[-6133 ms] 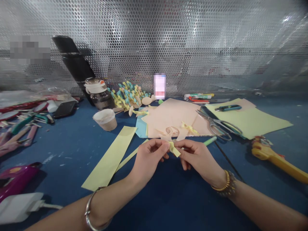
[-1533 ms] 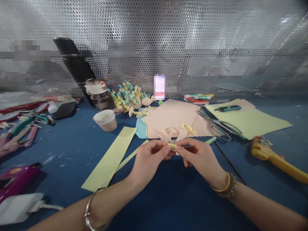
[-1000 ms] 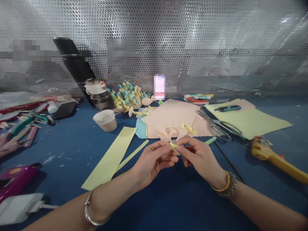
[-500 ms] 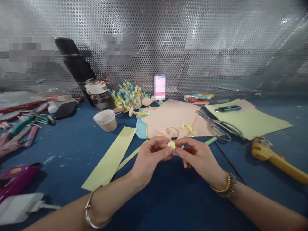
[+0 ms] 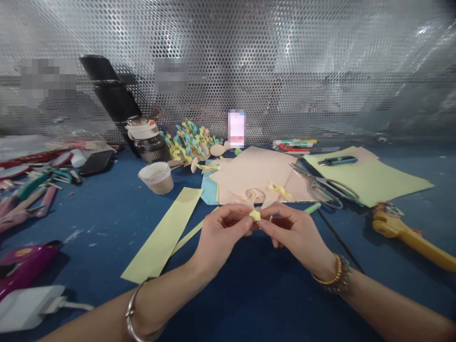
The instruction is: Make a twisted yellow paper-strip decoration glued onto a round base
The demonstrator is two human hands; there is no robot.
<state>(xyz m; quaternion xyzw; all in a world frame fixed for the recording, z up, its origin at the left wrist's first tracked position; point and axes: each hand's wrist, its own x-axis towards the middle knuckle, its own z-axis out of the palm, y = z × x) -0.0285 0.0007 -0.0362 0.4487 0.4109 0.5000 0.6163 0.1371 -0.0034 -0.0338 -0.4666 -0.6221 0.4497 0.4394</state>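
A small yellow folded paper star (image 5: 255,215) is pinched between the fingertips of both hands above the blue table. My left hand (image 5: 224,231) is closed on its left side, thumb in front. On the other side my right hand (image 5: 292,232) is also closed, its thumb and forefinger touching the star's edge. Beyond the fingers, curled peach paper strips (image 5: 255,194) and a twisted yellow paper piece (image 5: 280,190) lie on peach paper sheets (image 5: 249,171). Left of my left hand rest a wide yellow paper strip (image 5: 166,232) and a narrow yellow strip (image 5: 192,233).
Scissors (image 5: 326,186) and a utility knife (image 5: 337,161) lie at the right, with a yellow-handled tool (image 5: 409,237) nearer. A white tub (image 5: 156,178), a bottle (image 5: 147,140) and a bunch of paper-decorated sticks (image 5: 194,142) stand back left. A perforated metal panel (image 5: 302,71) closes the back.
Both hands stay in nearly the same place, with small finger shifts. The yellow paper star is turned slightly between the fingertips.
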